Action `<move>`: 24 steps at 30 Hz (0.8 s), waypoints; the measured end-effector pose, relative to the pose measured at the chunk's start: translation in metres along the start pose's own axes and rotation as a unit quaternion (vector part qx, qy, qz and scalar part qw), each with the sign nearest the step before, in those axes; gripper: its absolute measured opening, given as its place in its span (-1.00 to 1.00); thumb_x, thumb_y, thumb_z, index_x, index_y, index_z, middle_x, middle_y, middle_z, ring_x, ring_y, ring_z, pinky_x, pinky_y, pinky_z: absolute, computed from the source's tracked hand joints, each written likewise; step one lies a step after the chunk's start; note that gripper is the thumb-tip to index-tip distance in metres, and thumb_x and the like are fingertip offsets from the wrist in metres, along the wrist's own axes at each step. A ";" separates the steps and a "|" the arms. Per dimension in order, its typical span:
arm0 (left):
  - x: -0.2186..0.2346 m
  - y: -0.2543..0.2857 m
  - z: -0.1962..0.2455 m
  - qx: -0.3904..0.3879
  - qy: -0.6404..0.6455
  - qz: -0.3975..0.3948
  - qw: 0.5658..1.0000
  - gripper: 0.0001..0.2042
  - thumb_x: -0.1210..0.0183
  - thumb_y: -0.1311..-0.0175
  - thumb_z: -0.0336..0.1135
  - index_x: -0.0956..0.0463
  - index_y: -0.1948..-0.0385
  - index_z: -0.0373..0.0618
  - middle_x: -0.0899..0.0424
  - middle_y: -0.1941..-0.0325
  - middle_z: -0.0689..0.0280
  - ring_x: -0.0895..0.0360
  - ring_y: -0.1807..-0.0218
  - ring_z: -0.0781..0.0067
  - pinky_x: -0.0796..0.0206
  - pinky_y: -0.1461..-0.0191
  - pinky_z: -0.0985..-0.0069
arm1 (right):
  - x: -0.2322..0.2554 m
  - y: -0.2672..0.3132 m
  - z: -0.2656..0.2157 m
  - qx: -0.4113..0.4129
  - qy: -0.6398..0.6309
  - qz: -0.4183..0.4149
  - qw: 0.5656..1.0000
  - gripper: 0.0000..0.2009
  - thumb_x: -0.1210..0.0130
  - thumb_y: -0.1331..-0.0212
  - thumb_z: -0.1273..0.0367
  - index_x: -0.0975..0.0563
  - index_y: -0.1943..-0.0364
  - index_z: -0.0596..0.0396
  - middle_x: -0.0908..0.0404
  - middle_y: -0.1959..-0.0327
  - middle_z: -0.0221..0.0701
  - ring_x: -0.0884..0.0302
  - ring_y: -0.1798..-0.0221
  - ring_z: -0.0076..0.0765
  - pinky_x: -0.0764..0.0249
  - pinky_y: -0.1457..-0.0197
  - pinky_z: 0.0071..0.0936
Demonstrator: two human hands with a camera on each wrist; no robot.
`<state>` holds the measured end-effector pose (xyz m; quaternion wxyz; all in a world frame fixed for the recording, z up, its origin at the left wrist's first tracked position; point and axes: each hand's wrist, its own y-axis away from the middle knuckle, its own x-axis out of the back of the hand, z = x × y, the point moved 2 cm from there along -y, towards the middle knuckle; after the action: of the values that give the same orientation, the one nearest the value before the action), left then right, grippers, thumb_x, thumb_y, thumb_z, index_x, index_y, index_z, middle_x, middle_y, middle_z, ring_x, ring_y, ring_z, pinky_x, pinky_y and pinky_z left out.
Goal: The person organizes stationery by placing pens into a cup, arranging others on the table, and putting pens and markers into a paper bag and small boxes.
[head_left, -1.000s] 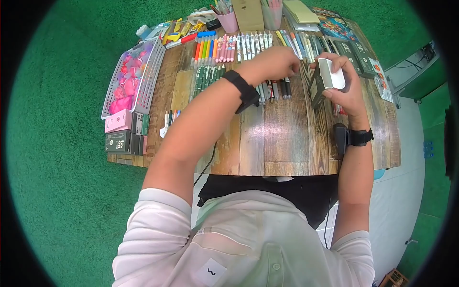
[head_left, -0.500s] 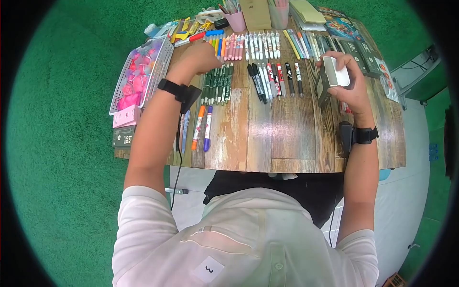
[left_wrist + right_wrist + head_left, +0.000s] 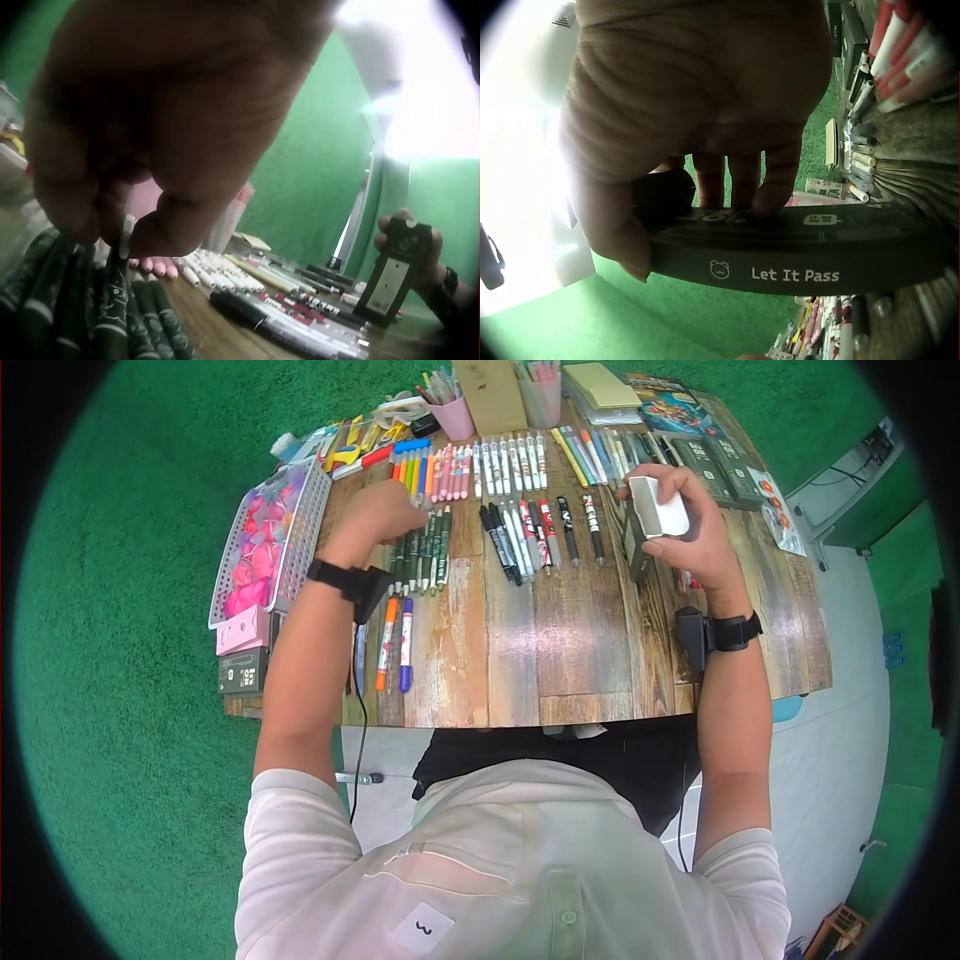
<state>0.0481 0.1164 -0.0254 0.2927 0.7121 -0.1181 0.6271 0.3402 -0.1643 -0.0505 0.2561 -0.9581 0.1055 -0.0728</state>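
Observation:
My left hand point(image 3: 385, 510) is over the top end of a row of dark green patterned pens point(image 3: 432, 550). In the left wrist view its thumb and fingertip pinch the clip end of one green pen point(image 3: 112, 311), which lies among the others. On the right, my right hand point(image 3: 705, 540) grips a dark box point(image 3: 637, 550) with its white end flap raised, above the table. The right wrist view shows thumb and fingers around the box point(image 3: 795, 259), printed "Let It Pass". The inside of the box is hidden.
Rows of pink pens point(image 3: 452, 472), white pens point(image 3: 510, 465) and black, grey and red pens point(image 3: 525, 535) lie across the table. A white basket point(image 3: 312, 520) stands left, two pen cups point(image 3: 452, 418) at the back, dark boxes point(image 3: 715, 470) at the right. Two markers point(image 3: 405, 645) lie nearer.
My left hand has moved left from the middle pens to the green pens and now pinches one. The right hand still grips the box. The head view has shifted slightly.

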 end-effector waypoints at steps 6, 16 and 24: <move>0.034 0.014 -0.009 -0.072 0.362 0.041 0.928 -0.77 -0.29 -0.24 -0.26 -0.54 0.46 -0.25 -0.65 0.56 0.23 -0.66 0.51 0.47 -0.46 0.51 0.51 | -0.001 0.000 -0.004 -0.005 0.021 0.010 1.000 -0.51 -0.48 0.15 0.34 -0.40 0.15 -0.10 -0.53 -0.24 -0.32 -0.46 -0.26 -0.36 -0.36 -0.34 -0.38; 0.099 0.084 0.138 -0.407 0.627 0.146 0.648 -0.71 -0.27 -0.38 -0.49 -0.44 -0.06 -0.30 -0.75 0.05 0.00 -0.73 0.25 0.47 -0.67 0.17 0.52 | -0.003 0.001 -0.009 -0.014 0.002 0.012 1.000 -0.52 -0.48 0.15 0.35 -0.41 0.16 -0.10 -0.53 -0.26 -0.34 -0.47 -0.21 -0.40 -0.40 -0.30 -0.37; 0.069 0.086 0.188 -0.434 0.641 0.040 0.632 -0.62 -0.22 -0.41 -0.54 -0.40 -0.23 -0.21 -0.75 0.07 0.06 -0.74 0.21 0.47 -0.67 0.12 0.51 | 0.000 0.004 -0.019 -0.049 0.024 0.028 0.998 -0.49 -0.53 0.18 0.33 -0.42 0.15 -0.07 -0.52 -0.27 -0.33 -0.43 -0.23 -0.41 -0.36 -0.32 -0.39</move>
<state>0.1699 -0.0451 0.0561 0.5445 -0.0838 -0.1873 0.8133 0.3356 -0.1761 -0.0363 0.2081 -0.9643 0.1413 -0.0830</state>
